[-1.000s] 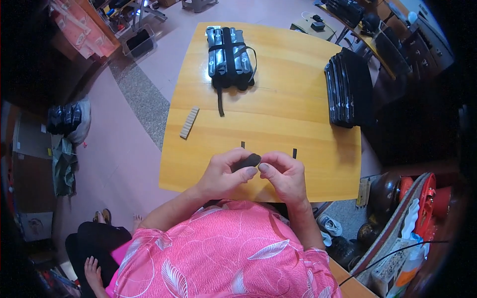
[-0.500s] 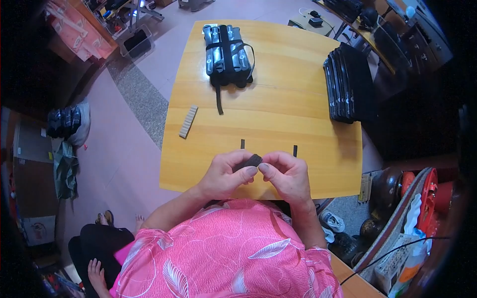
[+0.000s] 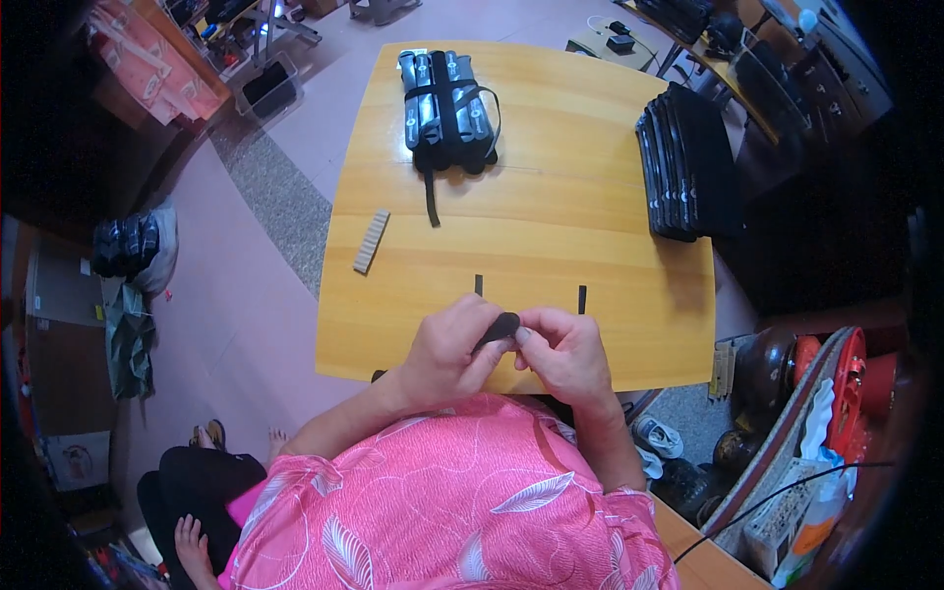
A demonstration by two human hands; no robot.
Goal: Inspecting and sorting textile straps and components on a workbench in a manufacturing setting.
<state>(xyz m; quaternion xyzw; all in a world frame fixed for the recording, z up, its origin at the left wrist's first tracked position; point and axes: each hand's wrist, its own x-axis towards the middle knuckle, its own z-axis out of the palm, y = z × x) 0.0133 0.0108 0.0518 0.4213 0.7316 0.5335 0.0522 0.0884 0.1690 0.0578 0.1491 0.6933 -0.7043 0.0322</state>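
Observation:
A small dark strip of material (image 3: 502,325) with a rounded end is held over the near edge of the wooden table (image 3: 531,226). My left hand (image 3: 449,344) is closed around it, hiding most of its length. At the tip, the thumb and forefinger of my right hand (image 3: 563,356) pinch the strip's edge. Just beyond my fingers, two short black strips, one on the left (image 3: 479,284) and one on the right (image 3: 582,299), lie apart on the tabletop. A ribbed beige strip (image 3: 372,242) rests farther left.
At the far left of the table lies a strapped black-and-grey bundle (image 3: 447,110), one strap trailing toward me. Several black flat cases (image 3: 688,167) stand together at the right edge. Another person's hand (image 3: 192,541) shows at lower left. Shoes (image 3: 659,436) and bags crowd the right.
My left hand has turned, its fingers curling farther over the dark strip, whose rounded end now faces up. My right hand stays pinched at its tip. The table things are unmoved.

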